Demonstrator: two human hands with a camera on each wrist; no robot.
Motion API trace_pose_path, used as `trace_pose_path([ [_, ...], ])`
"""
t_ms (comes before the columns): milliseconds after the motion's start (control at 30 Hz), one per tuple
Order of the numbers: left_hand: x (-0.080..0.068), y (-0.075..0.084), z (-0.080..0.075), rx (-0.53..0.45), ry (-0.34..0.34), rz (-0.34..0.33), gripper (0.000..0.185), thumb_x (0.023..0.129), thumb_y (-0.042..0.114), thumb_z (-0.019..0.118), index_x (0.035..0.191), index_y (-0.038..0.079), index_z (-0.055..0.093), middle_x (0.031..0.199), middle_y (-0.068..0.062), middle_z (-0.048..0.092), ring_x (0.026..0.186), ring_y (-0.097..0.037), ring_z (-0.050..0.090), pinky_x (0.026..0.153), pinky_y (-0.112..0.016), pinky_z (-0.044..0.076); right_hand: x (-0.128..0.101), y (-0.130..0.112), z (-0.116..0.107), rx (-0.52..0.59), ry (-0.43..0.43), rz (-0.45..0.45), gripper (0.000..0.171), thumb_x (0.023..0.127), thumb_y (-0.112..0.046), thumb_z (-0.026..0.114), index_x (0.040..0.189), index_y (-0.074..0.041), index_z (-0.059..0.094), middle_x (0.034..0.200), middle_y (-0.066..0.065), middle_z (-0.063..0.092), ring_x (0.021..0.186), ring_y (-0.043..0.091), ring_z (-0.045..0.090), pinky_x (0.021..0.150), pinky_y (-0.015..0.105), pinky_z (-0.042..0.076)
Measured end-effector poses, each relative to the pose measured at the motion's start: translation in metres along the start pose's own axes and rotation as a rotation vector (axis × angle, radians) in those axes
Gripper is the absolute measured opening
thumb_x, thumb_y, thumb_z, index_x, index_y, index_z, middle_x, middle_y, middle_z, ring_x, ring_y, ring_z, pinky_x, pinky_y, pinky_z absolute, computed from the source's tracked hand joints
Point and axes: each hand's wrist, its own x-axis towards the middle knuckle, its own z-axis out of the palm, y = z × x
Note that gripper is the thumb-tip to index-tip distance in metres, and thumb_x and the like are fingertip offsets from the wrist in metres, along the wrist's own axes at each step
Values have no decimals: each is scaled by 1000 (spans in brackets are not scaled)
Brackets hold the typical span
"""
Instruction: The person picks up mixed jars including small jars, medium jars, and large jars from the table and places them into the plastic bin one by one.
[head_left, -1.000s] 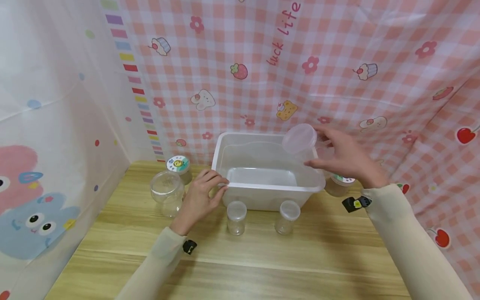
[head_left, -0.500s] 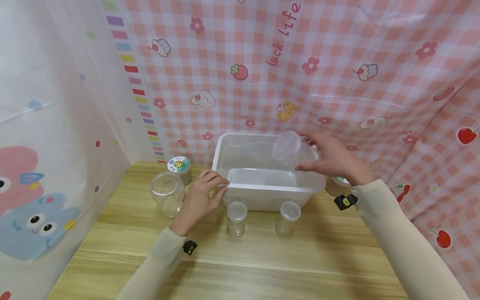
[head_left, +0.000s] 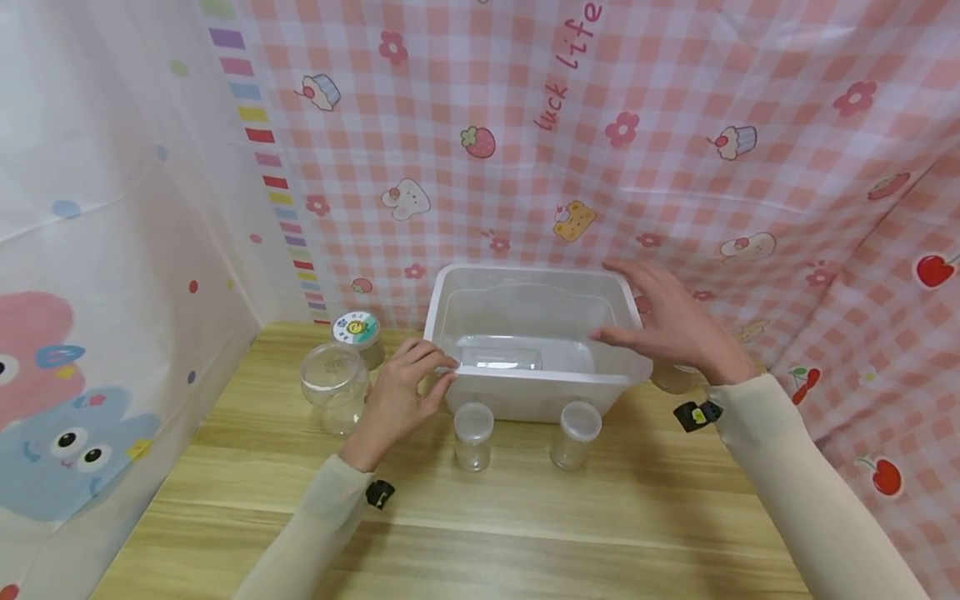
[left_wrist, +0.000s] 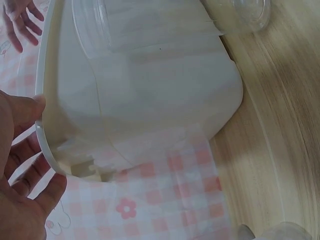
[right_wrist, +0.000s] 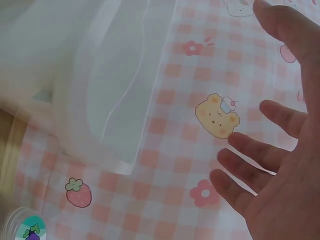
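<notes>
Fingers of L hand grip bin corner; R hand spread, empty, above bin's right rim.

No longer gripped in the right hand, the clear jar now lies on its side on the floor of the white bin, toward its left near corner. Fingers of that hand now spread loose and bare above the bin's right rim.
</notes>
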Motion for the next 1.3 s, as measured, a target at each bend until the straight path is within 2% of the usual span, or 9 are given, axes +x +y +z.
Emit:
trace_pose_path([
  [300, -1, -1, 1, -7, 22, 5, 9, 89, 12, 80, 97, 12, 76, 97, 0, 72, 100, -19, 62, 86, -34, 56, -8, 9, 8, -26, 103, -25, 103, 75, -46, 88, 160, -20, 35, 167, 14, 30, 154, 41, 24, 119, 71, 24],
  [533, -1, -2, 3, -3, 27, 3, 9, 89, 12, 81, 97, 12, 76, 97, 1, 72, 101, -18, 62, 86, -34, 56, -16, 17, 11, 0, 179, 15, 110, 72, -42, 91, 161, -17, 32, 169, 16, 24, 154, 44, 20, 119, 74, 19],
  [767, -1, -1, 4, -9, 35, 3, 9, 89, 12, 80, 96, 12, 76, 96, 0, 72, 100, -19, 62, 86, -35, 56, -26, 33, 12, 43, 247, 103, 114, 71, -40, 92, 163, -27, 26, 172, 15, 16, 156, 45, 14, 116, 78, 17],
  [967, -1, -3, 4, -13, 40, 12, 9, 88, 12, 81, 96, 11, 76, 96, 0, 72, 100, -19, 62, 87, -35, 55, -34, 49, 14, 59, 283, 188, 114, 73, -42, 90, 164, -24, 23, 172, 15, 13, 156, 48, 9, 118, 79, 11],
  [1300, -1, -2, 3, -14, 41, 10, 8, 89, 12, 80, 96, 11, 76, 95, 0, 72, 99, -20, 62, 87, -34, 55, -44, 75, 21, 87, 325, 242, 116, 75, -42, 89, 165, -22, 18, 173, 13, 10, 157, 47, 7, 119, 77, 9],
])
